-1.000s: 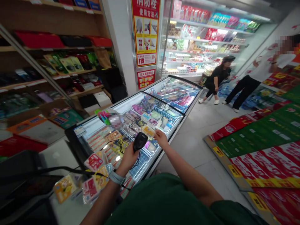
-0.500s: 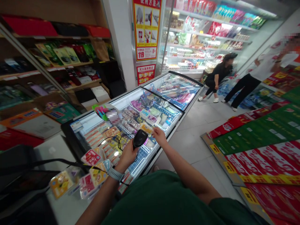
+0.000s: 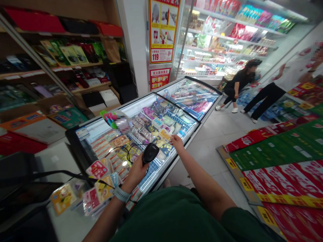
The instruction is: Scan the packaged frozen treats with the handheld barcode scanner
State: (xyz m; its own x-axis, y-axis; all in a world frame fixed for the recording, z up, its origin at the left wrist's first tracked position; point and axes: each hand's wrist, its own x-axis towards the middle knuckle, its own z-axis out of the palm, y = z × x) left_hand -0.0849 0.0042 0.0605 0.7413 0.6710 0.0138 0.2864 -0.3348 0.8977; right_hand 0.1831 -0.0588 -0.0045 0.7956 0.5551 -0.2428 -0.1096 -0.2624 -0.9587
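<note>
Gripped in the left hand (image 3: 135, 172) is a black scanner (image 3: 150, 153); apart from it, a yellow packet (image 3: 165, 134) is pinched in the right hand (image 3: 178, 143), both above the freezer (image 3: 75, 148). Holding seems underway; steady grips are called for.

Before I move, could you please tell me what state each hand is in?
Left hand: closed around the black scanner.
Right hand: pinching the edge of a yellow pack.
</note>
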